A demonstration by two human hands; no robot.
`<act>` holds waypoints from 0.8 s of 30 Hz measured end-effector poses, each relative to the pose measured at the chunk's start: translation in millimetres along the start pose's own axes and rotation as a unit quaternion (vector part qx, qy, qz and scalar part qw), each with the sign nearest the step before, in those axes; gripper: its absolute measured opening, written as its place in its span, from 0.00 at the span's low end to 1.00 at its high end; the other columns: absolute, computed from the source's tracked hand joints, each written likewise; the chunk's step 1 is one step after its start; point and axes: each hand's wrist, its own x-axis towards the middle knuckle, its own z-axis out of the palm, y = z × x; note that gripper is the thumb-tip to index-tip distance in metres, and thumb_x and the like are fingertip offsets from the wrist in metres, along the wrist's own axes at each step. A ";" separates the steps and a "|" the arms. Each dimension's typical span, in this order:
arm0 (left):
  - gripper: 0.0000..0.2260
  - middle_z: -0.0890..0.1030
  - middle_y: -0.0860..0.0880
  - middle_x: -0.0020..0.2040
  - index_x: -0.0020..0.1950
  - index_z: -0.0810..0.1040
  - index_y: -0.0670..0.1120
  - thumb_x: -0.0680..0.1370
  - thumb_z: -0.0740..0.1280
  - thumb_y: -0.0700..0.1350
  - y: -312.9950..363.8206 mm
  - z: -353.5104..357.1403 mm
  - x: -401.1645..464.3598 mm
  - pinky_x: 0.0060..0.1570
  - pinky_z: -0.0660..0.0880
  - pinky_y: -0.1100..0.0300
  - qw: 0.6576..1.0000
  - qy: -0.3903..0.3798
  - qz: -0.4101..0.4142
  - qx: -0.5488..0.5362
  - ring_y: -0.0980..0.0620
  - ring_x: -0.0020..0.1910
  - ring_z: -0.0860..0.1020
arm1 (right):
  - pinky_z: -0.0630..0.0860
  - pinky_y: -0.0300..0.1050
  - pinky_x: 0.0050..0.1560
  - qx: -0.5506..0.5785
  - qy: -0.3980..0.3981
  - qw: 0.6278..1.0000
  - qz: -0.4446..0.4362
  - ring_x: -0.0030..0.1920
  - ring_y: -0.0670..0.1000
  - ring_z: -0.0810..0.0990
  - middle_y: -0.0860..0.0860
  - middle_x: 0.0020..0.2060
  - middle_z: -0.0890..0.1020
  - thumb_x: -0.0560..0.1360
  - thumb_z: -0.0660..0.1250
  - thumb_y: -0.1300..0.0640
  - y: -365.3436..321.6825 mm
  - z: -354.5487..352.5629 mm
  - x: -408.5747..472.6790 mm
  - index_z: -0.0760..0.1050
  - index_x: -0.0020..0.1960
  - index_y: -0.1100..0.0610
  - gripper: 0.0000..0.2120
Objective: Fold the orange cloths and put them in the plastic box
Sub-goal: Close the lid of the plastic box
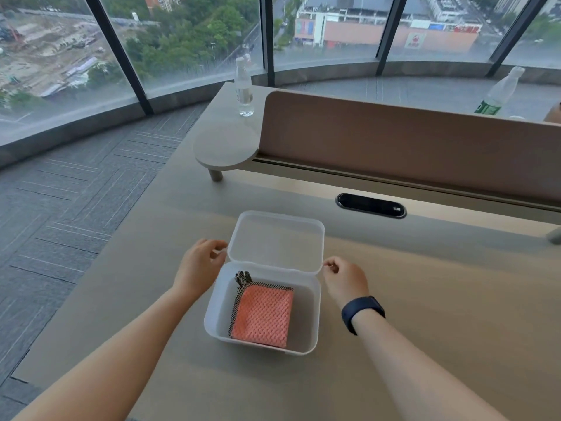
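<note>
A white plastic box (312,302) stands on the desk with its hinged lid (274,241) swung back and lying open. Inside, toward the left, lies a folded orange cloth (262,316) with a dark patterned edge and a small loop at its far corner. My left hand (198,265) is at the lid's left edge, fingers curled and touching it. My right hand (343,276) is beside the lid's right corner, fingers curled in, holding nothing that I can see. A dark band sits on my right wrist.
A tan partition panel (409,147) runs across the back of the desk (440,314), with a black cable slot (370,205) before it. A small round shelf (226,150) and a clear bottle (243,88) stand at back left; another bottle (501,92) lies beyond the partition.
</note>
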 end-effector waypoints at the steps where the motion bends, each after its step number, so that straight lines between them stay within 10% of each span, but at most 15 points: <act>1: 0.09 0.80 0.46 0.52 0.57 0.80 0.44 0.77 0.66 0.42 -0.5 0.7 5.9 0.47 0.71 0.58 1.000 -0.002 -0.029 -0.005 0.52 0.43 0.78 | 0.72 0.43 0.36 0.009 -0.008 1.000 0.025 0.38 0.53 0.79 0.48 0.37 0.82 0.76 0.61 0.60 2.4 -0.7 3.7 0.79 0.45 0.54 0.08; 5: 0.13 0.82 0.44 0.56 0.61 0.79 0.41 0.78 0.65 0.43 -6.5 8.6 20.8 0.58 0.73 0.53 0.990 -0.047 -0.124 -0.050 0.46 0.53 0.79 | 0.73 0.45 0.37 0.053 -0.028 0.993 0.098 0.33 0.54 0.76 0.57 0.38 0.83 0.74 0.60 0.57 10.7 5.4 11.7 0.79 0.44 0.60 0.10; 11: 0.10 0.82 0.47 0.41 0.52 0.83 0.42 0.78 0.64 0.43 -6.9 23.8 23.7 0.44 0.75 0.56 0.970 -0.066 -0.194 -0.133 0.52 0.35 0.76 | 0.69 0.46 0.35 0.118 -0.048 0.983 0.135 0.29 0.53 0.69 0.55 0.32 0.77 0.75 0.60 0.53 9.6 14.1 10.8 0.78 0.44 0.64 0.15; 24: 0.08 0.82 0.47 0.43 0.55 0.81 0.42 0.77 0.66 0.38 -2.5 25.9 16.3 0.39 0.75 0.60 0.942 -0.035 -0.220 -0.252 0.54 0.35 0.77 | 0.72 0.46 0.34 0.177 -0.040 0.974 0.135 0.26 0.52 0.70 0.52 0.34 0.79 0.76 0.62 0.59 2.1 10.7 3.0 0.79 0.44 0.61 0.10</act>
